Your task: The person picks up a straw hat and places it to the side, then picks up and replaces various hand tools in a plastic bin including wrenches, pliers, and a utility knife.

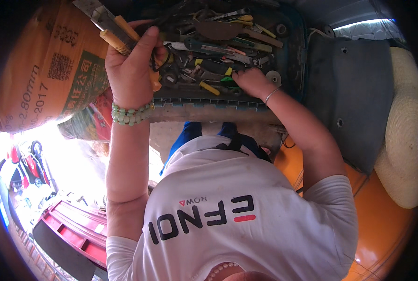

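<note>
My left hand [133,66], raised at the left edge of the toolbox, is closed around an orange-handled metal tool [115,31]. Its flat metal end points up and left, and an orange handle end shows below my palm. The tool's exact kind is unclear. A thin black cord loop [166,63] hangs beside these fingers. My right hand [252,82] reaches down into the toolbox with fingers curled at the end of a black-and-yellow handle [214,66]. Its fingertips are hidden, so a grip cannot be confirmed. Close by lie a green item [229,82] and a white roll [274,77].
The dark plastic toolbox [296,80] holds wrenches [230,14], a utility knife [209,47], a brown disc piece [217,30] and a yellow-handled tool [209,88]. Printed orange sacks [29,80] stand left. A grey sheet [349,98] and straw hat [402,140] are right.
</note>
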A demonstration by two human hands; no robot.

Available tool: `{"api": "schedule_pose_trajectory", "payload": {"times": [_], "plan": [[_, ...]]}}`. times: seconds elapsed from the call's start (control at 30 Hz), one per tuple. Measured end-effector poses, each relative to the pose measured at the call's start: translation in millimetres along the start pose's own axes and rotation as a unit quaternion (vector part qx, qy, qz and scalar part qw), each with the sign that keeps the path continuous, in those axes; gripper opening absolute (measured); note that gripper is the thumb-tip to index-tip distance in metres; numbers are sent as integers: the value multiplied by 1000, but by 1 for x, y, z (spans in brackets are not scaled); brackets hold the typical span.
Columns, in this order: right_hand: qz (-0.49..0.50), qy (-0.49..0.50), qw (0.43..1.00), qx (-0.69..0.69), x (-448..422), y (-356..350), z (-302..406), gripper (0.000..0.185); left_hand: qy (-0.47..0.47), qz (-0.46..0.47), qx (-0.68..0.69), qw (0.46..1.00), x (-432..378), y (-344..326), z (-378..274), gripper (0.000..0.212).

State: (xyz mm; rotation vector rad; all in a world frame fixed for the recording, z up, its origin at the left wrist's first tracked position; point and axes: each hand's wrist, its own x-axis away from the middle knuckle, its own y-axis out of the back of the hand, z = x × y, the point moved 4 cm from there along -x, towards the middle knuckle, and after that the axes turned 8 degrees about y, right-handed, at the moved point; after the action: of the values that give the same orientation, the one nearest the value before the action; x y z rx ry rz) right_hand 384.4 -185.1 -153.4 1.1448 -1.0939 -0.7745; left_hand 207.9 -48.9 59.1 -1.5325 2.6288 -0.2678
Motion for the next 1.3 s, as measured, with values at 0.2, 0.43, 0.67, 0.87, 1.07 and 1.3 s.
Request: {"api": "schedule_pose_trajectory", "payload": {"times": [0.2, 0.43, 0.67, 0.87, 1.07, 1.3], "plan": [[-92, -13, 993, -72, -18, 46, -4, 28, -3, -3, -12, 1000, 0, -5, 1, 16], [-124, -192, 961, -154, 25, 55, -48, 34, -1, -40, -14, 999, 3, -3, -3, 12], [64, -251, 961, -99, 72, -20, -59, 32, 0, -13, 8, 1000, 1, -5, 7, 14], [0, -282, 957, -67, 75, -30, -61, 28, 15, -7, 2, 1000, 1, -11, 7, 15], [-86, -284, 893, -338, 78, 11, -81, 25, 19, -36, -4, 999, 6, -4, 8, 15], [-107, -224, 636, -731, 62, 19, -65, 34, 32, -22, 3, 999, 8, -2, 7, 16]]}}
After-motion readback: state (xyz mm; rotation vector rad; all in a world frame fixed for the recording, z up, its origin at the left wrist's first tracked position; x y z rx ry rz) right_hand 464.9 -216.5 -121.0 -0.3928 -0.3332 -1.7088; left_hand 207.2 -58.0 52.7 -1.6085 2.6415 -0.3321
